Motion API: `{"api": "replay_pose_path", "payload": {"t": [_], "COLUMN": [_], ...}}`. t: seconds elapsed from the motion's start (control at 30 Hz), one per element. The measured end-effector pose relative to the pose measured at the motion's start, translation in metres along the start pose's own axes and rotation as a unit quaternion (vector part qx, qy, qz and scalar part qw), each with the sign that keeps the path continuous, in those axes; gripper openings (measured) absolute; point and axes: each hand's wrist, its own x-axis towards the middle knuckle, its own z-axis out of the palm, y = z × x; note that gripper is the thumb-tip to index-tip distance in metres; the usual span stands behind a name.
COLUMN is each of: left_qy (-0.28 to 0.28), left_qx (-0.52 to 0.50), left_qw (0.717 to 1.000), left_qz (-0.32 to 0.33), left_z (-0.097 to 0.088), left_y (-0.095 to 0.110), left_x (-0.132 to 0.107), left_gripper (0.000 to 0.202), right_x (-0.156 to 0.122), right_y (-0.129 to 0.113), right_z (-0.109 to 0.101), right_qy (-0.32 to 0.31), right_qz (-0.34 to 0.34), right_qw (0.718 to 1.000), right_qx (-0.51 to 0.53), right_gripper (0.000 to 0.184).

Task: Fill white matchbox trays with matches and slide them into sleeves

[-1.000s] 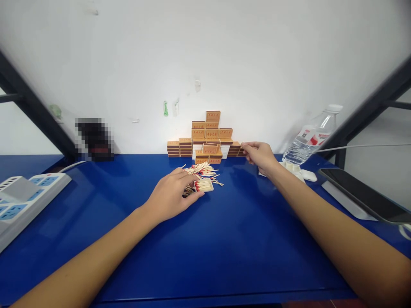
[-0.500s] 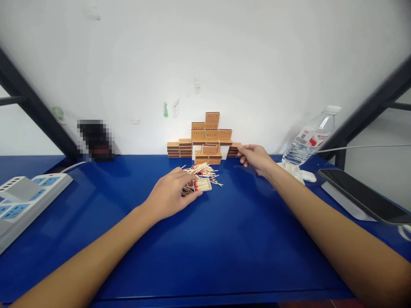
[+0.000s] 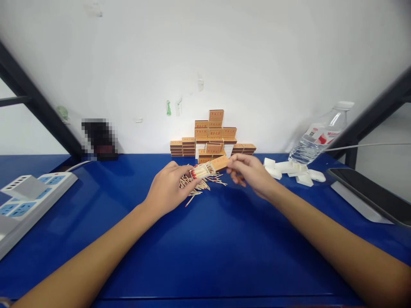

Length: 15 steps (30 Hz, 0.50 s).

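Note:
My left hand [image 3: 170, 186] grips a white matchbox tray [image 3: 201, 172] filled with red-tipped matches, held just above a pile of loose matches [image 3: 196, 187]. In my right hand [image 3: 248, 171], thumb and fingers pinch an orange matchbox sleeve [image 3: 220, 163] by its right end. The sleeve's left end meets or nearly meets the tray's right end; whether the tray has entered it I cannot tell. Right behind both hands stands a stepped stack of matchboxes [image 3: 215, 133] against the wall, its lower front partly hidden by the sleeve.
Several white empty trays [image 3: 302, 177] lie at the right, by a clear water bottle [image 3: 317, 132]. A phone [image 3: 369, 192] rests on a white object at the far right. A power strip [image 3: 48, 194] is at the left, with a pixelated dark object [image 3: 100, 139] behind it.
My right hand has come from the stack's right side toward the middle, now with a sleeve. My left hand has raised the filled tray slightly and tilted it. The view has shifted slightly.

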Motion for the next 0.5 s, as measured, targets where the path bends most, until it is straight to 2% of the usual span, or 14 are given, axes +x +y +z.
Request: {"api": "replay_pose_path", "payload": {"t": [0.07, 0.17, 0.37, 0.43, 0.5], "left_qy": [0.010, 0.013, -0.004, -0.005, -0.003], "left_qx": [-0.006, -0.011, -0.009, -0.002, 0.004], "left_qw": [1.000, 1.000, 1.000, 1.000, 1.000], "left_qz": [-0.006, 0.002, 0.013, 0.006, -0.005], "left_z": [0.000, 0.000, 0.000, 0.000, -0.001], "left_y": [0.000, 0.000, 0.001, 0.001, 0.001], "left_x": [0.000, 0.000, -0.001, 0.000, 0.000], "left_gripper": [0.036, 0.036, 0.037, 0.037, 0.038], "right_x": [-0.006, -0.008, -0.007, -0.006, -0.005], "right_y": [0.002, 0.002, 0.003, 0.001, -0.003], "right_z": [0.012, 0.017, 0.011, 0.006, -0.002], "right_qy": [-0.035, -0.046, -0.057, -0.036, -0.015], "right_qz": [0.008, 0.016, 0.003, -0.005, -0.017], "right_qw": [0.999, 0.999, 0.998, 0.999, 0.995], "right_qx": [-0.007, 0.006, 0.011, -0.025, -0.098], "right_gripper": [0.020, 0.020, 0.019, 0.023, 0.037]}}
